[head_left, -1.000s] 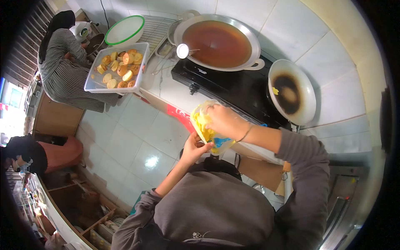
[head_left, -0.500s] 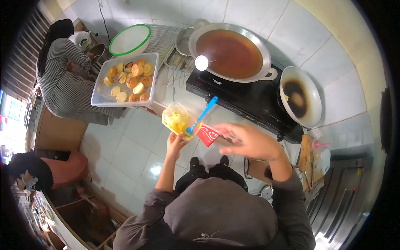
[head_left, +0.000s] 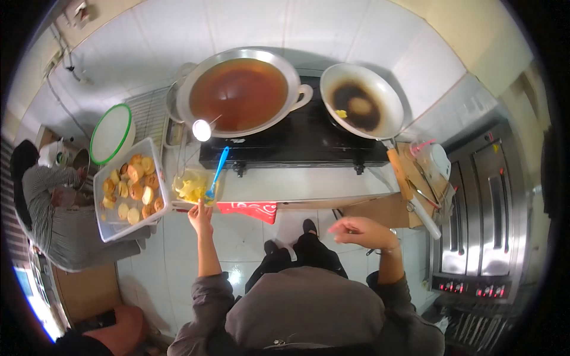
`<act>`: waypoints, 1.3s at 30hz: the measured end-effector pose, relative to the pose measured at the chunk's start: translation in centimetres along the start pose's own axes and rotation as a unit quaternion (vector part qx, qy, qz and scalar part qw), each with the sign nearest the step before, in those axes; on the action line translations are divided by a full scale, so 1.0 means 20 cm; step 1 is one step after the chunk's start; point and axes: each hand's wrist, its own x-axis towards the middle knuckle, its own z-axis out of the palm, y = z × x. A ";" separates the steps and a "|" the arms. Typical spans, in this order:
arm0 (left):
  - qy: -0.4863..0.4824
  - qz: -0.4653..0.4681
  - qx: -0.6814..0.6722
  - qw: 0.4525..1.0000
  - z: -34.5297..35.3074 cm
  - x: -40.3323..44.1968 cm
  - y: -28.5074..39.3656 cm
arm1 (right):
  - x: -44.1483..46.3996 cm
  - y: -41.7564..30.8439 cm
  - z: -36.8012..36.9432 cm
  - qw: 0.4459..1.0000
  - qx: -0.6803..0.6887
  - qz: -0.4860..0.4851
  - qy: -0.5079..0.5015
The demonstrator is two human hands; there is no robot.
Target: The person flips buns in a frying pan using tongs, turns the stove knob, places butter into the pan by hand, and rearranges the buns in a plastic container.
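My left hand (head_left: pixel 200 218) grips the near side of a clear plastic tub (head_left: pixel 178 188) at the counter's front edge. Soft yellow margarine-like spread (head_left: pixel 192 186) fills part of it, and a blue spoon (head_left: pixel 218 171) leans up out of it. Nothing is in my right hand (head_left: pixel 363 232), which hovers in front of the counter with its fingers loosely apart. Beyond it, on the black stove (head_left: pixel 279 155), sits a white frying pan (head_left: pixel 389 95) with dark residue and a small yellow lump (head_left: pixel 341 113) inside.
A large wok (head_left: pixel 291 74) of brown liquid has a round dial (head_left: pixel 202 130) at its rim. The plastic box (head_left: pixel 104 222) at left holds several browned round pieces. A red cloth (head_left: pixel 261 210) hangs below the counter. Another person (head_left: pixel 47 202) works far left; an oven (head_left: pixel 481 219) stands right.
My view has turned right, so the stove and pans sit further left. My right hand has drawn away from the tub and spoon to the right. My left hand keeps hold of the tub.
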 end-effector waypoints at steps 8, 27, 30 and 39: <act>0.040 -0.008 0.035 0.999 0.09 -0.04 0.06 | -0.69 0.09 -0.23 0.921 0.114 -0.133 0.348; -0.140 0.215 0.391 0.884 1.14 -1.16 -0.43 | -0.13 1.04 -0.66 0.935 0.102 -0.055 0.334; -0.260 0.237 0.313 0.882 1.51 -1.31 -0.72 | -0.25 1.09 -0.74 0.942 0.128 -0.055 0.305; -0.197 0.346 0.313 0.862 1.76 -1.28 -1.03 | -0.82 1.22 -1.12 0.939 0.163 0.077 0.293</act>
